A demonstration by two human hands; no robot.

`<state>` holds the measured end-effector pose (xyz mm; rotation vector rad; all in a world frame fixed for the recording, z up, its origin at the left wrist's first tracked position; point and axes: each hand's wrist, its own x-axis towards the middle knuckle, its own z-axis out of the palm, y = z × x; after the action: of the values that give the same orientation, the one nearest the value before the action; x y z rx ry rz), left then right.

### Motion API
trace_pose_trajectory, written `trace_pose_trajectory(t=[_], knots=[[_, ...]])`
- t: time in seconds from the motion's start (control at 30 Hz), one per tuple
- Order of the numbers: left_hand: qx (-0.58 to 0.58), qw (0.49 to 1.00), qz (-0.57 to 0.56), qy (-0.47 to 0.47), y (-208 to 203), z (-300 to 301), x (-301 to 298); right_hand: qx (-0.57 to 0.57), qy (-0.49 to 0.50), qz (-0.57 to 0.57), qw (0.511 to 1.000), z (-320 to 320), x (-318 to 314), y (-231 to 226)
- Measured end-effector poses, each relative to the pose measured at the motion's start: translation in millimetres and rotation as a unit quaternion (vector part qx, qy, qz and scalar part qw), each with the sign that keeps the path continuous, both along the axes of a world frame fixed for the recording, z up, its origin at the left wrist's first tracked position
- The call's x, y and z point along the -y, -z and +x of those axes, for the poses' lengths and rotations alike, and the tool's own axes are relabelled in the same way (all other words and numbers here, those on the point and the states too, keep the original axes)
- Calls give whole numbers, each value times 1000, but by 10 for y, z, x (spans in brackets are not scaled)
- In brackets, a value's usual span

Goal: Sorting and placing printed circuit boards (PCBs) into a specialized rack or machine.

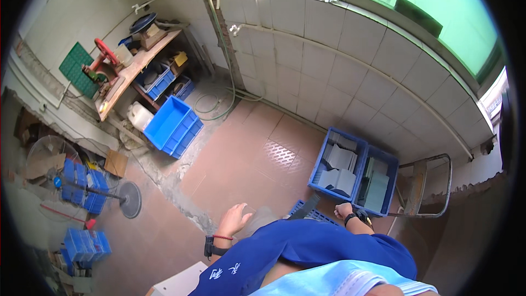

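My left hand (235,220) is held out over the tiled floor, its fingers slightly bent and apart from the thumb, with nothing visible in it. A dark band and a red bracelet circle that wrist. My right hand (343,210) is closed beside the near edge of two blue crates; what its fingers hold, if anything, is hidden. The left crate (313,178) contains several stacks of flat grey-white plates (341,159); the right crate (393,186) contains greenish-grey plates (375,183). Between my hands, a dark grey flat piece (304,208) stands by a blue perforated basket (323,217), partly covered by my clothing.
A metal-framed stool or rack (419,192) stands right of the crates against the tiled wall. An empty-looking blue crate (174,126) sits by a wooden workbench (134,71) with a red hand press (104,57). At left are a round-based stand (130,200) and blue bins (87,244).
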<state>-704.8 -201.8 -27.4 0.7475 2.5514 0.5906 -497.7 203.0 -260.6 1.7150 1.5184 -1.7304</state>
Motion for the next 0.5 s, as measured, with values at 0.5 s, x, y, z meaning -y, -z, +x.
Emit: trace_pose_trajectory(t=[0.5], knots=[[-10, 983, -15, 181, 341, -2388, -502, 45, 142, 23, 989, -597, 623, 650]])
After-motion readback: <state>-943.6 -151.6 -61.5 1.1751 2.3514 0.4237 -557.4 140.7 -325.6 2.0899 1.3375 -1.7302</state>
